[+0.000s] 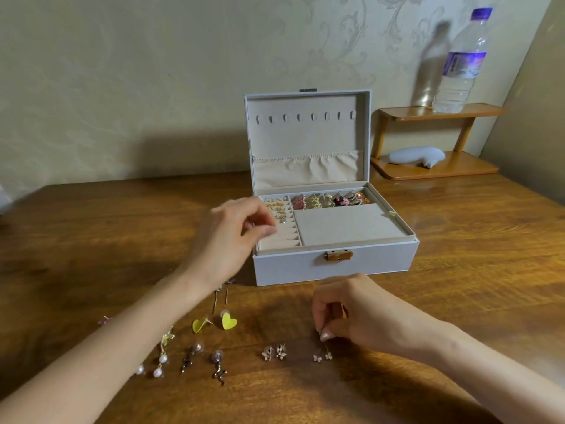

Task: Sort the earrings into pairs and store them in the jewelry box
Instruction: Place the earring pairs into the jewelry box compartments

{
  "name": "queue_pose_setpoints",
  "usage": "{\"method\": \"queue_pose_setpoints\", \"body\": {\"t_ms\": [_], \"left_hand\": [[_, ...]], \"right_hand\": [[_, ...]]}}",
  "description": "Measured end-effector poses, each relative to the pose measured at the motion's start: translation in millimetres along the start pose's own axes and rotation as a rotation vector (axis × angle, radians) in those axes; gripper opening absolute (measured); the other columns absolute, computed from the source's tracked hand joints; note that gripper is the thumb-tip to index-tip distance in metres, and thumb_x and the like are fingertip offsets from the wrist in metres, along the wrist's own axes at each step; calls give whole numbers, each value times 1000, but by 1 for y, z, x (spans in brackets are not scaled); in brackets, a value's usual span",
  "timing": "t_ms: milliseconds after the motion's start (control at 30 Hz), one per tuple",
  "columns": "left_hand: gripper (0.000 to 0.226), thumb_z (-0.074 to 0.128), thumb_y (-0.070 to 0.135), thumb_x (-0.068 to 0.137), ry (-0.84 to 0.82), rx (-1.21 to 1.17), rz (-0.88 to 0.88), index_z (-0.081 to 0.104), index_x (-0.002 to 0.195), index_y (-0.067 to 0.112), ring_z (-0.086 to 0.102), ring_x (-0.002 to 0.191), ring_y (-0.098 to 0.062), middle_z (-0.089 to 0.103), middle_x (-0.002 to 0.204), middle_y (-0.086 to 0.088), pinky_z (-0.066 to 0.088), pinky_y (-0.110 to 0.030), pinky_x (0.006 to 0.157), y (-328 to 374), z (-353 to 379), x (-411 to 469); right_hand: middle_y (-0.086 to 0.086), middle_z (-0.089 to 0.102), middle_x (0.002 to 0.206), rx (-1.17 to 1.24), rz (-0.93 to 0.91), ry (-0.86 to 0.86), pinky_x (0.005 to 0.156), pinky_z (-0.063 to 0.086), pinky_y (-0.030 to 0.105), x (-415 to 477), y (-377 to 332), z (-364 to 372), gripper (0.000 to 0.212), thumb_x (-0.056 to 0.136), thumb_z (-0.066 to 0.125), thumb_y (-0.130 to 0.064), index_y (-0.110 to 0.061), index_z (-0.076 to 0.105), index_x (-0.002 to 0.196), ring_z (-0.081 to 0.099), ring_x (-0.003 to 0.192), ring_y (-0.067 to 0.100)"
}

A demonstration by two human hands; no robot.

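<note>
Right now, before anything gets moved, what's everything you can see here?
jewelry box: one, white, open, table centre
stored earrings: several, gold and pink, box's back row
heart earrings: two, yellow, left of centre
pearl drops: two, white, front left
bead drops: two, purple-dark, front left
small studs: four, pale gold, front centre
water bottle: one, clear, purple label, shelf top
grey object: one, lower shelf
wooden shelf: one, orange-brown, back right
table: one, brown
left grip: one, over box's left slots, fingers pinched
right grip: one, front centre, pinching tiny earring
</note>
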State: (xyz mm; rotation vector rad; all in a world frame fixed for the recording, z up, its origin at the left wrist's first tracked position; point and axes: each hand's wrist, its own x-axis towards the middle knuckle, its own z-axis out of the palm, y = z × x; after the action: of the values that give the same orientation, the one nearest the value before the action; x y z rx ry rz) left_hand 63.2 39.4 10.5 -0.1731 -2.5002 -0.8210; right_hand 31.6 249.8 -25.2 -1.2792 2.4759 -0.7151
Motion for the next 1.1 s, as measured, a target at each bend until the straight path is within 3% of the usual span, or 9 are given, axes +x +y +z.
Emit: {"method": "queue_pose_setpoints", "body": {"t_ms": [100,200,433,600,700,933,1100], "left_hand": [[9,66,14,82,27,47,-65,60,82,22,56,76,2,58,78,17,41,-7,60,-12,3,17],[9,66,14,83,-6,96,-97,61,83,21,57,78,-1,62,83,10,39,-10,62,-24,13,31],[10,68,21,82,-7,227,-45,61,77,25,46,76,-7,52,73,19,43,-33,73,-30,27,41],[11,68,22,82,1,256,-36,60,77,27,48,75,-8,53,71,18,46,-35,73,-33,28,41],[9,68,21,82,7,224,-60,62,78,25,49,70,-5,55,69,17,45,-30,70,-32,26,41],[9,68,22,82,14,142,-141,61,86,22,53,67,-2,56,72,15,44,-20,62,-32,21,43],[8,65,21,84,7,242,-123,59,88,22,53,70,-8,56,77,8,51,-29,68,-30,19,40]], "right_hand": [[-9,65,77,7,-21,12,60,41,12,-1,0,1,11,75,75,-11,-20,68,76,53,77,5],[-10,65,76,7,-24,27,60,42,12,-1,1,2,10,76,75,-12,-20,68,76,54,77,6],[-5,68,76,185,-18,134,64,52,20,6,-5,-17,11,79,73,-11,-19,66,78,62,69,5],[-1,69,70,274,-63,291,61,54,25,22,-4,-30,16,77,72,-3,-17,66,76,64,63,11],[-1,67,66,344,-59,375,58,55,23,39,-1,-38,21,79,69,3,-18,67,76,65,57,10],[5,72,80,209,-4,546,64,56,25,88,8,-45,20,76,67,5,-13,72,86,64,60,12],[2,72,87,92,54,526,70,47,13,106,12,-43,19,75,66,0,-13,75,85,61,73,7]]}}
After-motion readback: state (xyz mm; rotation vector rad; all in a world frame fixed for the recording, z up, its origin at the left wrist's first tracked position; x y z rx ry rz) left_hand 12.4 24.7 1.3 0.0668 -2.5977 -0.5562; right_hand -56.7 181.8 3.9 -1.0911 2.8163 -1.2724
